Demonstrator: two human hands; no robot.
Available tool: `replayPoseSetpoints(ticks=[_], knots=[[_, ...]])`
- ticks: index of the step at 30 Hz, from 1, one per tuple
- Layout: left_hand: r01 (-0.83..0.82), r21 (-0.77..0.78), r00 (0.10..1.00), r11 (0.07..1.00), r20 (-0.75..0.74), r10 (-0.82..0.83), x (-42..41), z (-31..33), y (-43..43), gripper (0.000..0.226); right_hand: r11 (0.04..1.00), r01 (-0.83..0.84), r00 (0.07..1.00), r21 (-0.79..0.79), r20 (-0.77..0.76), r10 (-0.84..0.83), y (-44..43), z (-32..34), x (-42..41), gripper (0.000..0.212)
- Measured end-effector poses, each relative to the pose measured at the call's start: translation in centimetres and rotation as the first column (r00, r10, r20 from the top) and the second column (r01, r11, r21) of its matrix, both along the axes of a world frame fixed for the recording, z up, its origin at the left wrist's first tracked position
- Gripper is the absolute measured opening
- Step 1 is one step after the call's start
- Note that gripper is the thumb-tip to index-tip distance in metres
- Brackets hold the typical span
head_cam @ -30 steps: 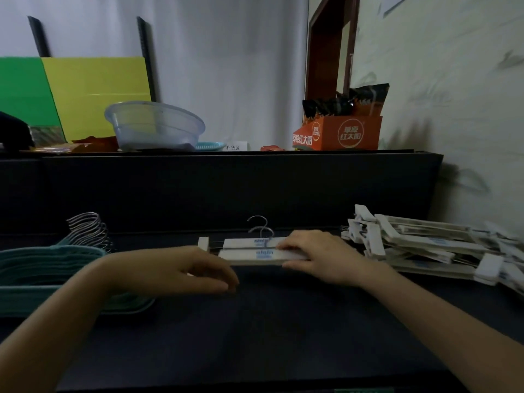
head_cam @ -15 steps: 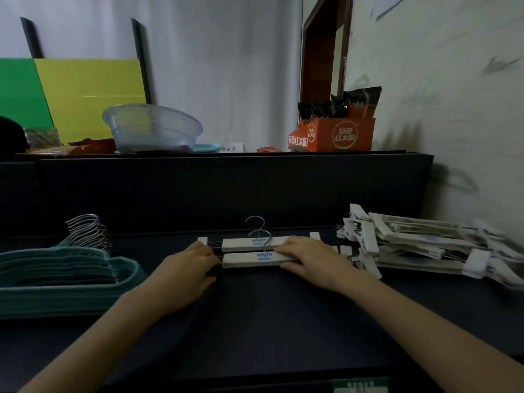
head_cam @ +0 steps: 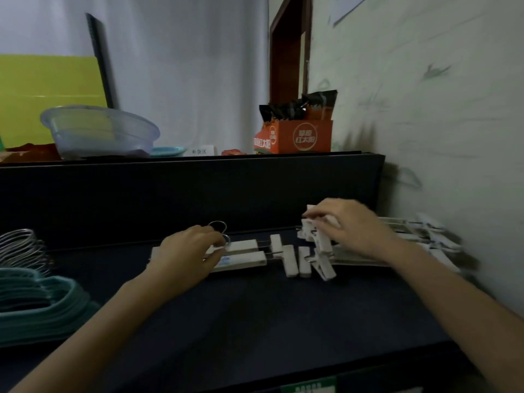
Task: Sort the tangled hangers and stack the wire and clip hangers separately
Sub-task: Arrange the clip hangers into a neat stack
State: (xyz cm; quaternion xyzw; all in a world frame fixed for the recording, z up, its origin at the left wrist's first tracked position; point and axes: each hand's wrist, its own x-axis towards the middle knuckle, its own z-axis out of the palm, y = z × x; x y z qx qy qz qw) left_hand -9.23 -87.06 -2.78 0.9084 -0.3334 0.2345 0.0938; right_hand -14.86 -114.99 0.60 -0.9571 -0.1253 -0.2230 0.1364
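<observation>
Left hand [head_cam: 187,256] lay on the clip-hanger stack [head_cam: 243,255] at centre, its grip unclear through blur. Right hand [head_cam: 348,228] pinched a clip hanger [head_cam: 321,251] from the tangled pile [head_cam: 419,239]. Wire hangers [head_cam: 37,304] sat far left. Risk noted: snagged clips could drag neighbours over, skewing the stack.

Open tabletop [head_cam: 269,321] in front; clip hangers [head_cam: 425,239] right, teal hangers [head_cam: 37,304] left
</observation>
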Motion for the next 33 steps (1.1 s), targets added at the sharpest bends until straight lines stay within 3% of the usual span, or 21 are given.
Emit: replayPoseSetpoints(ticks=[4, 7, 10, 13, 21, 26, 28, 31, 33], knots=[[0.149, -0.111, 0.989, 0.983, 0.003, -0.15, 0.0, 0.7, -5.5, 0.021, 0.984, 0.168, 0.985, 0.064, -0.035, -0.166, -8.8, 1.3, 0.0, 0.025], [0.21, -0.141, 0.978, 0.968, 0.015, -0.21, 0.2, 1.3, -9.6, 0.024, 0.955, 0.296, 0.938, 0.012, -0.195, -0.288, -13.5, 0.7, 0.8, 0.032], [0.234, -0.159, 0.972, 0.959, 0.001, -0.237, 0.7, 1.8, -13.1, 0.027, 0.948, 0.304, 0.858, -0.09, -0.406, -0.314, -15.1, -0.3, 1.5, 0.041], [0.244, -0.191, 0.968, 0.951, -0.013, -0.251, 1.3, 2.5, -15.6, 0.026, 0.962, 0.271, 0.829, -0.034, -0.5, -0.251, -15.8, -0.5, 1.8, 0.042], [0.177, -0.321, 0.982, 0.931, -0.013, -0.191, 2.7, 4.1, -18.5, 0.031, 0.987, 0.154, 0.906, -0.039, -0.394, -0.157, -17.2, 0.2, 2.0, 0.033], [0.064, -0.55, 0.957, 0.833, -0.203, -0.207, 3.7, 4.3, -19.3, 0.044, 0.959, 0.271, 0.947, -0.082, -0.154, -0.281, -18.6, 2.9, 0.9, 0.035], [0.047, -0.472, 0.944, 0.881, -0.268, -0.194, 4.1, 4.4, -19.8, 0.036, 0.94, 0.333, 0.94, -0.076, -0.055, -0.337, -19.2, 3.6, 0.2, 0.035], [0.117, -0.133, 0.897, 0.984, -0.411, -0.162, 4.3, 4.5, -21.7, 0.031, 0.927, 0.375, 0.926, 0.002, 0.04, -0.375, -19.7, 3.7, -0.8, 0.034], [0.193, 0.086, 0.866, 0.977, -0.483, -0.129, 4.4, 4.4, -23.5, 0.036, 0.925, 0.374, 0.924, 0.062, 0.066, -0.377, -19.8, 3.4, -1.1, 0.034]])
